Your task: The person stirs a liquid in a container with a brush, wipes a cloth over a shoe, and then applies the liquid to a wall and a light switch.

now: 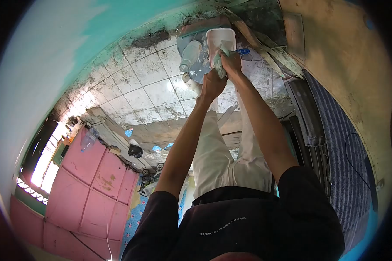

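A pale green cloth (219, 65), bunched and twisted, stretches between my two hands. My left hand (214, 84) is wrapped round its nearer end. My right hand (231, 63) grips it farther up, to the right. Both hands are closed. Under and beyond them lies a white rectangular tub (213, 36) with pale contents that I cannot make out; the cloth and hands hide its near part. Left of the tub, a clear bottle (190, 56) lies on its side on a grey, stained board (197, 71).
A whitish container (190, 81) lies by the board's near edge. Broken wood strips (265, 48) lean at the back right, near a small blue item (243, 51). Dirty white tiles (146, 93) cover the surface. Pink panels (89, 174) stand at left, a dark striped fabric (339, 152) at right.
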Demonstrator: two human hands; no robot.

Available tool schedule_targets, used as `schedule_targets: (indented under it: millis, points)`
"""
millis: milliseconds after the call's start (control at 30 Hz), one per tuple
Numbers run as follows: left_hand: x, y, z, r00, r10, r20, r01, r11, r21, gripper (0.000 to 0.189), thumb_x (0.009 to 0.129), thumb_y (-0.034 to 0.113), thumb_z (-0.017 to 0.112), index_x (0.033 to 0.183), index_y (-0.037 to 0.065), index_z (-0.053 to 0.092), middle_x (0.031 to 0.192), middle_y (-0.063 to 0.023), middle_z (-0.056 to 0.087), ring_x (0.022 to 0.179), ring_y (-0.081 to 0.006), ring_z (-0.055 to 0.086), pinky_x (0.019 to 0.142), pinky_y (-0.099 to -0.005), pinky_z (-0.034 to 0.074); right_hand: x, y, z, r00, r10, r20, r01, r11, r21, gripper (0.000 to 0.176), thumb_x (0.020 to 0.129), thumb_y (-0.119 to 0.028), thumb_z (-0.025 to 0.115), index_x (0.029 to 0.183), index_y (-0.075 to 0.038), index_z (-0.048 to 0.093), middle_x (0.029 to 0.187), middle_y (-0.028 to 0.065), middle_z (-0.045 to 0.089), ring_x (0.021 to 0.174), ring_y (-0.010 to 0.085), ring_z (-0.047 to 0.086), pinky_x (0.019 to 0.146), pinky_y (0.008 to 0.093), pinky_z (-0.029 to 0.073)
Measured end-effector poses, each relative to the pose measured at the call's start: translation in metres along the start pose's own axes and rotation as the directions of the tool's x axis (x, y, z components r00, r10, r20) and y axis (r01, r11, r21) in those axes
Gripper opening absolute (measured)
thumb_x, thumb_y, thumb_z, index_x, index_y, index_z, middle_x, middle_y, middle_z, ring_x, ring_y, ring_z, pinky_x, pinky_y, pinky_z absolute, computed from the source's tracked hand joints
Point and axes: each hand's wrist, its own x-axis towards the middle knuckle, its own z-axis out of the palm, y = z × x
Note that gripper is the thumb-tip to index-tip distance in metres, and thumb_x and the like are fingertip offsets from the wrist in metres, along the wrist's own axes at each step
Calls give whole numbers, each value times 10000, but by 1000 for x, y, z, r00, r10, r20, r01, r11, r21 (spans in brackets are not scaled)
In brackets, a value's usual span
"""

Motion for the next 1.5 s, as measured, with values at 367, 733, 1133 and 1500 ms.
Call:
schedule_targets:
  millis: [367,733,1133,1500]
  points:
    - [4,-6,0,999,-42,-6,42,998,43,371,767,239,688,899,-94,593,850,-325,648,854,-444,670,725,-490,532,5,-5,7,992,109,61,-109,994,0,481,795,-359,752,1016,59,667,949,156,685,806,221,651,673,371,515]
    - [2,-1,-12,995,-96,3,95,993,70,379,773,247,673,928,-92,604,873,-328,650,881,-452,665,756,-494,530,13,-2,11,983,45,177,-34,997,-64,450,866,-300,546,1029,112,626,1009,305,660,976,404,662,794,439,514]
    - [13,-9,-19,997,-64,46,60,995,77,343,807,229,623,997,-57,614,905,-313,655,919,-465,651,763,-502,521,25,2,17,946,170,276,-235,947,221,370,926,-360,579,1050,-19,654,949,81,651,802,207,624,704,365,493]
    - [10,-28,-34,963,-178,201,246,884,-397,323,835,208,650,1048,-33,661,845,-105,689,750,-175,627,693,-327,486,-3,-5,0,841,-31,540,-279,831,481,263,940,-309,643,1062,-77,629,923,15,639,853,123,625,745,303,507]
